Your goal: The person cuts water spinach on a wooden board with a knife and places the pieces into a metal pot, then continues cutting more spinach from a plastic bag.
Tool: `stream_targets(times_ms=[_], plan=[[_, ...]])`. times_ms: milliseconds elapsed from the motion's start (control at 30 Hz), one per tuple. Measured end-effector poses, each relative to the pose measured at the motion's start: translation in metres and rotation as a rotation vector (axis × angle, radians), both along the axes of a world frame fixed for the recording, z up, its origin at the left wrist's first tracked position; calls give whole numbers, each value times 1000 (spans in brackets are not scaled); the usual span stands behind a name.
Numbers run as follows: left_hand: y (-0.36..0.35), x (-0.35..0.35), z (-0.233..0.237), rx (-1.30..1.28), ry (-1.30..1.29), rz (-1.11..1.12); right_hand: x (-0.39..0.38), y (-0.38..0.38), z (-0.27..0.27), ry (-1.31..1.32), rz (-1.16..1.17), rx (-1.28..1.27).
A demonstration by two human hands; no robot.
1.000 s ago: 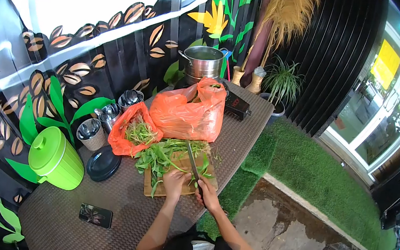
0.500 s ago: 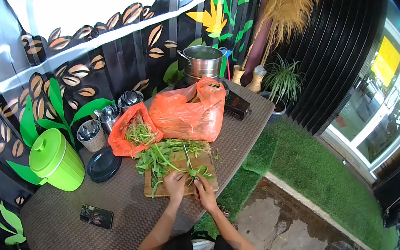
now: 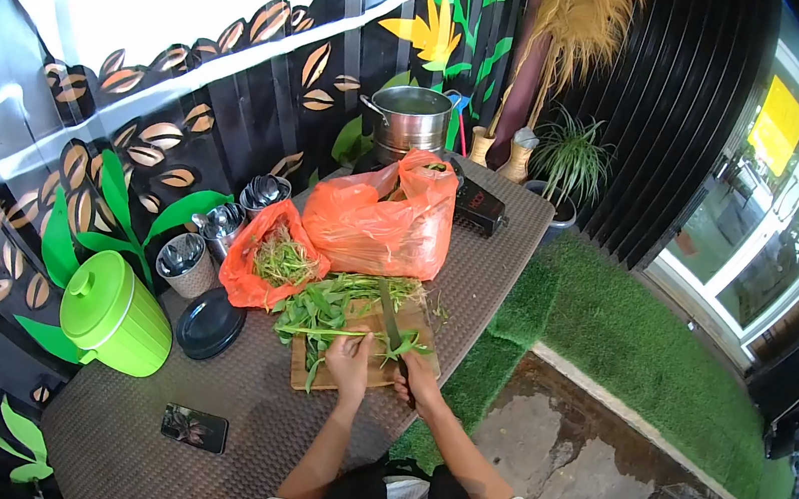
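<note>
A bunch of long green leafy stems (image 3: 332, 303) lies across a wooden cutting board (image 3: 333, 374) on a brown woven table. My left hand (image 3: 347, 361) presses down on the stems near the board's front. My right hand (image 3: 416, 381) grips the handle of a knife (image 3: 391, 317), whose dark blade lies over the greens and points away from me. The blade sits just right of my left hand's fingers.
Two orange plastic bags stand behind the board, a large one (image 3: 385, 219) and a smaller open one (image 3: 267, 257) with greens. A green lidded bin (image 3: 109, 312), metal cups (image 3: 186, 260), a black dish (image 3: 208, 323), a phone (image 3: 194, 428) and a steel pot (image 3: 408, 119) surround them. The table's edge (image 3: 468, 339) drops off to the right.
The knife dropped low onto the stems half a second ago and has since risen and stretched forward over the greens again. My left hand stayed on the stems.
</note>
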State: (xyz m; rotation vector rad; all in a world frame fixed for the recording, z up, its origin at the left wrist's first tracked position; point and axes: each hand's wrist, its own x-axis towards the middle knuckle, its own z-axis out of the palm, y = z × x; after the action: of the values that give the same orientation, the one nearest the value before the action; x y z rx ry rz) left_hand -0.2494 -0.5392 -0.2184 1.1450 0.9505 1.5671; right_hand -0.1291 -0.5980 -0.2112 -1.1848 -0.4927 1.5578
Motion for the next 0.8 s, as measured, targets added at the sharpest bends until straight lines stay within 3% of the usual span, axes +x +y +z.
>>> stream_targets(times_ms=[67,133,167,233,367,467,533,567,700,800], plan=[[1,-3,8,6,-98,40,2,1,5,83,33,-30],[3,-6,14,8,-62,50,11,4,0,436,210,-169],[4,-7,17,-19,-157,33,13,3,-3,438,211,-170],[6,-11,13,-46,-249,18,16,3,-3,710,348,-140],[10,-12,4,-102,-332,-41,20,-1,-4,749,389,-107],[7,-11,10,-108,-367,-52,21,-6,7,517,333,-68],[6,-11,8,-109,-370,-56,16,-12,22,95,29,-90],[7,-10,8,-109,-373,-50,13,-13,27,-14,-29,46],[6,-6,7,-120,-354,-21,-2,-16,55,-277,-41,238],[3,-1,11,-202,-451,-50,-18,-12,37,-379,6,355]])
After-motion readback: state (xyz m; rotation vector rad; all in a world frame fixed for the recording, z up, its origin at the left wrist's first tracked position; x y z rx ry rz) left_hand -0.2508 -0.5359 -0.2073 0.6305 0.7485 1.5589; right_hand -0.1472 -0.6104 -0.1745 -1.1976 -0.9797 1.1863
